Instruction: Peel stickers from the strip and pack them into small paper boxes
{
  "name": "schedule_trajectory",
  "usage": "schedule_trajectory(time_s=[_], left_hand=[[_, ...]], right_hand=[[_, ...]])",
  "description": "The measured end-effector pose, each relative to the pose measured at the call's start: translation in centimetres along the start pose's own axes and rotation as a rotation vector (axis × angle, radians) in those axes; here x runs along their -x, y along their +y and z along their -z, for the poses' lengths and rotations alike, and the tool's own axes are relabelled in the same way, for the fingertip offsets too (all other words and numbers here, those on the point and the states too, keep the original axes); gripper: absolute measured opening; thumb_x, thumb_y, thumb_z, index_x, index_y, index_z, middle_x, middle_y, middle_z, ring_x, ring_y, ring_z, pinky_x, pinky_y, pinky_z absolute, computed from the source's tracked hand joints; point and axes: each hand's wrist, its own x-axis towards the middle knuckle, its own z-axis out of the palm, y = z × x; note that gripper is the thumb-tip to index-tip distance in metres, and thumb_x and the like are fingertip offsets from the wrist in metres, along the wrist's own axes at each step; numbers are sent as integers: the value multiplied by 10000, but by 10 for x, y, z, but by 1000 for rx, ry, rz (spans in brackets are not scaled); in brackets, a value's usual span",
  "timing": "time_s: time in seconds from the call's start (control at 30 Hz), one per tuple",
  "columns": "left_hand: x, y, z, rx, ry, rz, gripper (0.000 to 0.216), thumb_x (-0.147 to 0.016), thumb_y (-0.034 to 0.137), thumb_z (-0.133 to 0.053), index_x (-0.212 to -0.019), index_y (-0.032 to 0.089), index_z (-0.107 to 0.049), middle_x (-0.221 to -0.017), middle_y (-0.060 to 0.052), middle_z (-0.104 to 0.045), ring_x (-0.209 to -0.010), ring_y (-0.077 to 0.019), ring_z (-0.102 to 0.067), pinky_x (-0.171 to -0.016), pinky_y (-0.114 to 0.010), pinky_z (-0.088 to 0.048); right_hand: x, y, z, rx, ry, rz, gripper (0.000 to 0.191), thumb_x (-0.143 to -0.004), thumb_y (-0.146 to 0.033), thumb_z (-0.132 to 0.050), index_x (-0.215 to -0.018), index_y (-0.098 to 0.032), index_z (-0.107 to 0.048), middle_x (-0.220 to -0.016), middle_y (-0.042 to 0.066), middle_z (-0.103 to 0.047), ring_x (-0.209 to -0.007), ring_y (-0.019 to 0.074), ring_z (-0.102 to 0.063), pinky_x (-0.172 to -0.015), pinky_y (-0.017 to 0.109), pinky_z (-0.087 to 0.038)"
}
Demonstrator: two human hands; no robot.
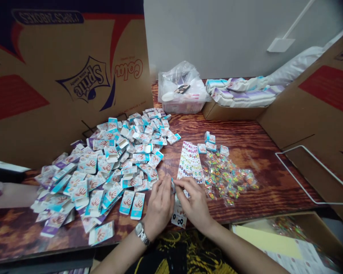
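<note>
Both hands work close together near the front edge of the wood-grained surface [240,133], a little right of its middle. Between them, a small white carton [173,186] with a turquoise edge is pinched upright, nearly hidden by the fingers, so only a thin sliver of it shows. The left hand [159,207], with a metal wristwatch [141,233] on its wrist, curls around the carton from one side. The right hand [194,201] closes in from the other, its fingers bent over the top and nearly meeting the left hand's.

Just under the right hand lies a strip of printed stickers [178,217], with coloured rounds and dark marks on white. Further back, a longer sticker sheet [190,161] in rows of bright colours lies flat.

To the left, a big loose heap of matching flat cartons [111,163] spreads across the surface, each white with turquoise or purple bands and a red hand print. Some have their flaps lifted. Right of the sheet, a few small cartons [210,139] sit apart, in front of a scatter of shiny multicoloured packets [228,179].

Along the back edge are a clear plastic bag [183,89] in a tub and a stack of folded packs [240,91]. A printed cardboard panel [74,76] stands at the left.
</note>
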Motion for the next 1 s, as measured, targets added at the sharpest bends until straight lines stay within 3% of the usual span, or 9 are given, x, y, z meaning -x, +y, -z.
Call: schedule_trajectory(time_s=[0.27,0.57,0.73,1.0], left_hand=[[7,-2,-8,-88,-47,-8,644,-843,31,-418,-1436,79,-173,-1369,-208,-383,-1260,-290,-353,-990,-460,-412],[12,0,-18,-88,-159,25,727,-833,61,-381,-1451,75,3,-1340,-229,-372,-1214,-348,-342,-937,-533,-407],[13,-2,-20,-131,-183,8,735,-828,30,-352,-1440,50,54,-1321,-249,-389,-1238,-357,-334,-928,-517,-406],[13,0,-19,-121,-174,-43,685,-854,51,-298,-1428,11,73,-1370,-277,-337,-1307,-364,-270,-964,-528,-370]], right_hand=[[-4,6,4,-37,-53,-58,156,-867,-161,-517,-938,-196,-651,-871,30,-611,-838,165,-577,-757,277,-447],[9,15,-6,-52,-88,-139,196,-909,-216,-447,-1004,-200,-618,-958,57,-608,-915,192,-576,-797,299,-458],[16,21,-10,-117,-14,-178,224,-913,-252,-471,-1114,-197,-555,-997,64,-614,-917,185,-591,-801,295,-486],[30,13,-14,-1,83,-23,164,-925,-204,-452,-1071,-200,-527,-984,61,-627,-913,177,-602,-816,298,-485]])
